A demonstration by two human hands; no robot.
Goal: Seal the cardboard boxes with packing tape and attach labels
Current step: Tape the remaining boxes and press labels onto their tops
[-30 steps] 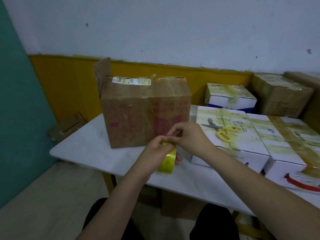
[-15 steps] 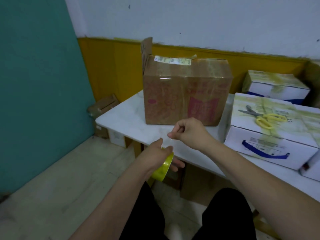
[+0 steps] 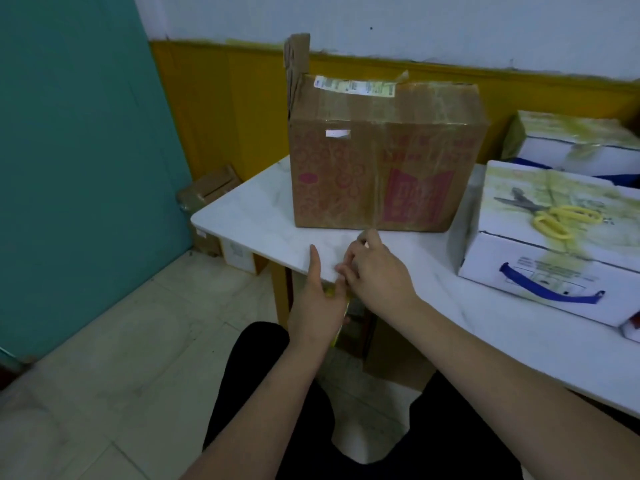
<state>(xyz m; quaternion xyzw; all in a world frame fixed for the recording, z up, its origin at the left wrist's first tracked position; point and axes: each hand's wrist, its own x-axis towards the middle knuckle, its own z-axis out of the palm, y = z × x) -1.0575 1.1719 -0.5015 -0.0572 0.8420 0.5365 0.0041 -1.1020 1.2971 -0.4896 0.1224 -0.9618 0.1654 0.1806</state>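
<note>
Head view: the brown cardboard box [image 3: 384, 164] stands at the table's [image 3: 249, 216] far left corner, one flap upright. At the near edge, the left hand [image 3: 317, 306] holds the yellow tape roll [image 3: 341, 318], mostly hidden, thumb raised. The right hand [image 3: 375, 271] has curled fingers [image 3: 349, 261] beside it; whether they pinch tape, I cannot tell. Yellow scissors [image 3: 554, 216] lie on a white box [image 3: 554, 258].

Both forearms are bare to the frame's lower edge, with no sleeves, watch or rings in view on the left hand [image 3: 317, 306] or right hand [image 3: 379, 275]. Black trousers [image 3: 460, 431] cover both legs.
</note>
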